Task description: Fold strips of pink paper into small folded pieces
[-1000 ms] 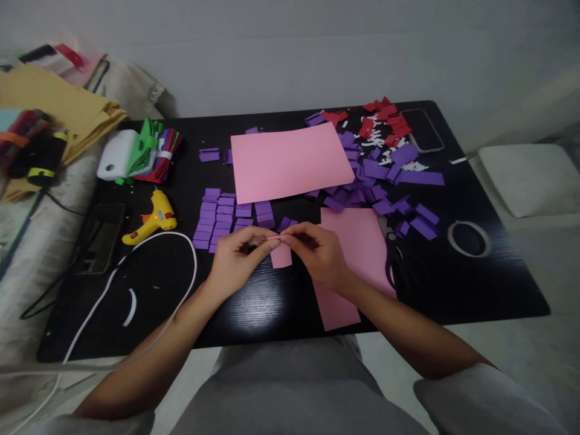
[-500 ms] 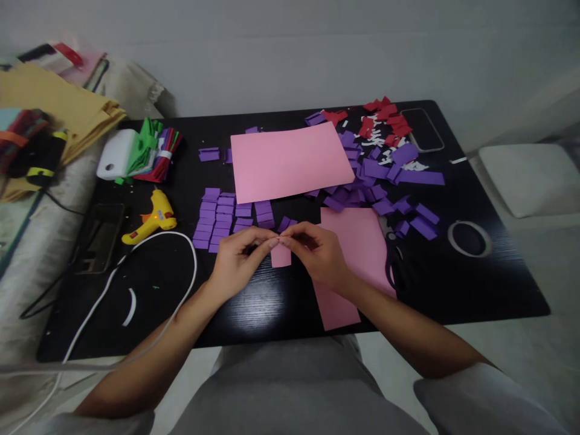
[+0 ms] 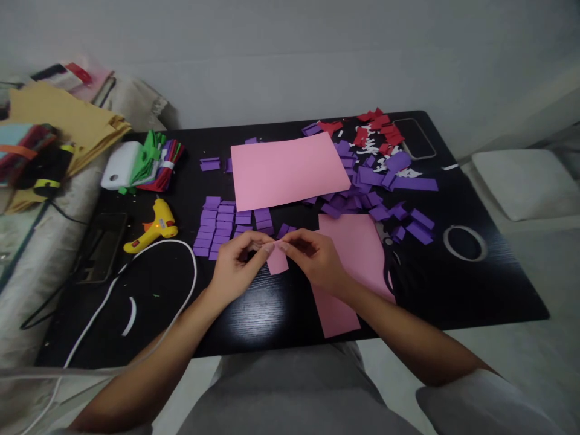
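Observation:
A small pink paper piece [image 3: 278,262] hangs between my two hands, above the black table. My left hand [image 3: 241,261] pinches its top edge between thumb and fingers. From the other side, my right hand [image 3: 316,258] pinches the same edge, the fingertips of both hands almost meeting. Just beyond my hands lie rows of folded purple paper strips [image 3: 218,226]. A large pink sheet [image 3: 290,172] lies farther back, over some purple pieces. Under my right wrist is a second, cut pink sheet [image 3: 338,311], with black-handled scissors [image 3: 388,266] at its right edge.
To the left are a yellow glue gun [image 3: 156,226], a white cable [image 3: 196,272] looping over the table, and bundled coloured strips [image 3: 156,163]. Loose purple pieces [image 3: 371,176], red scraps [image 3: 380,128] and a phone [image 3: 414,138] lie at back right. A tape ring [image 3: 464,243] sits at right.
The pink piece has tilted slightly, its lower end swinging a little to the left, while both hands keep pinching its top edge. The whole view has shifted slightly.

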{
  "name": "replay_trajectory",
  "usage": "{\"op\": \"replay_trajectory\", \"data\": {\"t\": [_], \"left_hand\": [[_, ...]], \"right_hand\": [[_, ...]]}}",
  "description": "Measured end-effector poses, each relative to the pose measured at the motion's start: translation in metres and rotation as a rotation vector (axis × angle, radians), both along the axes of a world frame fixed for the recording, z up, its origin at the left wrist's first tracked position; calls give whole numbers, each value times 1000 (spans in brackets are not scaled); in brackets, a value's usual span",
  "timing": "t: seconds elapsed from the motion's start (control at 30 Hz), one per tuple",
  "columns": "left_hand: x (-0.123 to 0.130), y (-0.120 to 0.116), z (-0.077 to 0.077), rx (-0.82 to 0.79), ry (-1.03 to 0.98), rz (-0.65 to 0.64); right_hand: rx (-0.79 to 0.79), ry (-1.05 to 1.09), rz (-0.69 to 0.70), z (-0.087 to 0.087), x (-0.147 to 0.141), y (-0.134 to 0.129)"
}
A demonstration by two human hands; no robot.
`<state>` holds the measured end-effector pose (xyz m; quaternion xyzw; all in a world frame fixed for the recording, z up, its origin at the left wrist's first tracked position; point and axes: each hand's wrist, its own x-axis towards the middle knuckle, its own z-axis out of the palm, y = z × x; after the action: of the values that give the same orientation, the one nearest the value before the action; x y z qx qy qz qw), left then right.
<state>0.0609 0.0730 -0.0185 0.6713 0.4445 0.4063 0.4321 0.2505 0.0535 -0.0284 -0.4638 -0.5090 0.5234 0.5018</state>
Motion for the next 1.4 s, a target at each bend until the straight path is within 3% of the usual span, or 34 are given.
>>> {"op": "replay_trajectory", "data": {"t": [0.47, 0.73, 1.0, 1.4], "left_hand": [[2, 0, -4, -59, 17, 54], [-3, 2, -4, -74, 49, -8], [-1, 5, -10, -200, -11, -9], [0, 12, -16, -183, -28, -20]], "right_hand": [[-2, -143, 22, -4, 0, 0], [-2, -105, 24, -4, -1, 0], [4, -83, -23, -3, 2, 4], [-31, -59, -30, -8, 4, 12]]}}
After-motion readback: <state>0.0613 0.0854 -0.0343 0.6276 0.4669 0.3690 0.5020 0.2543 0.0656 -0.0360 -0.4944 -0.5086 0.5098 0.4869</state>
